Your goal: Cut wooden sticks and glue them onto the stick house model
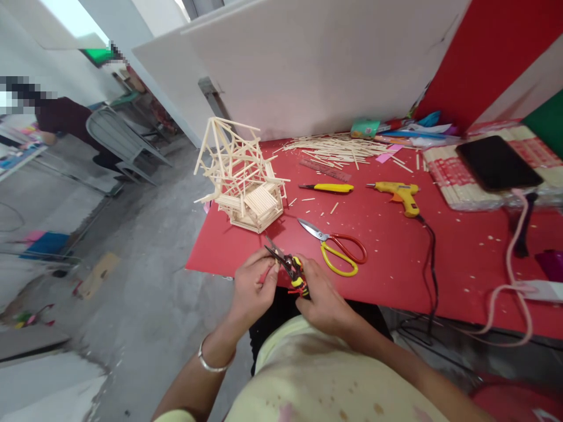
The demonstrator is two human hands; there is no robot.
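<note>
The right hand [323, 300] wraps its fingers around black metal pliers with yellow-and-black handles [288, 267], near the front edge of the red tabletop [378, 252]. The left hand [255, 287] pinches a small pale piece [277, 261] between close-set fingers beside the pliers. Just beyond stands a pale wooden-stick model building [259, 202], left of steel scissors with red-and-yellow handles [324, 237].

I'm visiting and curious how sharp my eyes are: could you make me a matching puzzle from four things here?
1. Pliers
2. Scissors
3. Glue gun
4. Phone

A. Lying on wrapped bundles
B. Yellow, with a black cord
C. Held in the right hand
D. Red-and-yellow handled, lying on the table

Pairs: 1-C, 2-D, 3-B, 4-A
</note>
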